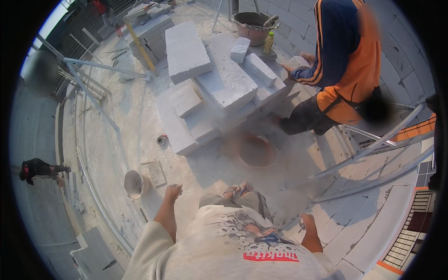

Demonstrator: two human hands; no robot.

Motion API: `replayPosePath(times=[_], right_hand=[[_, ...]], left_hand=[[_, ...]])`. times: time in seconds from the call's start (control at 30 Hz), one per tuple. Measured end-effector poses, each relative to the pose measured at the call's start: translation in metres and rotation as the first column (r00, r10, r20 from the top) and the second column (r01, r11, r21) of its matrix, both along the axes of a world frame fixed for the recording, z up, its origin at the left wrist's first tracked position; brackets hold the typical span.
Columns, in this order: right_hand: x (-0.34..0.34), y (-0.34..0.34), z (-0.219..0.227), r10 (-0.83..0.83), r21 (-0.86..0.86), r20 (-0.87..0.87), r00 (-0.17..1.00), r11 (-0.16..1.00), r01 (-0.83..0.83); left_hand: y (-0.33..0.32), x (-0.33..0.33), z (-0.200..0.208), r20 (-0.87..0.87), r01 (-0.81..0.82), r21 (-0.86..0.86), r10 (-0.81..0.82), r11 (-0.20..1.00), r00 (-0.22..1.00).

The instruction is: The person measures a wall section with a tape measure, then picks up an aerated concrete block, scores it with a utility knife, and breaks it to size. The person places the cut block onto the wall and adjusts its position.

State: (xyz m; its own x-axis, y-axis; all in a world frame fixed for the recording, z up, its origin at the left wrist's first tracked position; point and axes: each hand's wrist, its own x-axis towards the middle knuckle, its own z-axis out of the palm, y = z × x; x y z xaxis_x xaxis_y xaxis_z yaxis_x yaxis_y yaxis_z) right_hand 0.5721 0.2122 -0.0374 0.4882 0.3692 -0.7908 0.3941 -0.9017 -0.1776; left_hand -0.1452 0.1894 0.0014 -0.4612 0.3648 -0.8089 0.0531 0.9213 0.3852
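Note:
My left hand [173,192] hangs beside my leg, fingers curled into a fist, with nothing visible in it. It is nearest to a pale bucket [145,185] and a flat rectangular piece [157,173] on the floor. On the other side, my right hand [308,223] is low and closed around a small greyish thing [301,225] whose kind I cannot make out. In front of my feet sits a round reddish basin [256,151], blurred by dust. Beyond it stands a stack of white blocks [228,88], touched by neither hand.
A co-worker in orange and navy [347,60] bends at the stack's right, hands on a block piece [297,62]. Behind are a mortar tub [252,35], a bottle [269,43] and a yellow level [139,45]. Metal braces [373,149] slant at right; a small roll [161,140] lies left.

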Motion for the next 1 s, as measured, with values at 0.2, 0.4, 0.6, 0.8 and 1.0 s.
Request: replayPosePath(times=[0.2,0.4,0.6,0.8,1.0], right_hand=[[-0.065,0.176,0.044,0.302,0.220,0.092,0.949,0.923,-0.315],[-0.234,0.233,0.047,0.822,0.162,0.139,0.553,0.532,-0.831],[-0.428,0.221,0.084,0.885,0.187,0.050,0.462,0.446,-0.875],[-0.554,0.269,0.155,0.887,0.497,0.158,0.434,0.309,-0.811],[-0.628,0.362,0.202,0.815,0.712,0.241,0.526,0.220,-0.667]], left_hand=[[-0.140,0.009,-0.008,0.029,-0.180,-0.167,0.188,0.969,0.982],[-0.146,-0.021,-0.018,0.124,-0.389,0.085,0.377,0.917,0.918],[-0.168,-0.094,-0.032,0.184,-0.531,0.172,0.503,0.830,0.845],[-0.255,-0.159,-0.031,0.066,-0.665,0.092,0.662,0.741,0.747],[-0.270,-0.156,-0.032,0.005,-0.884,0.075,0.887,0.461,0.462]])
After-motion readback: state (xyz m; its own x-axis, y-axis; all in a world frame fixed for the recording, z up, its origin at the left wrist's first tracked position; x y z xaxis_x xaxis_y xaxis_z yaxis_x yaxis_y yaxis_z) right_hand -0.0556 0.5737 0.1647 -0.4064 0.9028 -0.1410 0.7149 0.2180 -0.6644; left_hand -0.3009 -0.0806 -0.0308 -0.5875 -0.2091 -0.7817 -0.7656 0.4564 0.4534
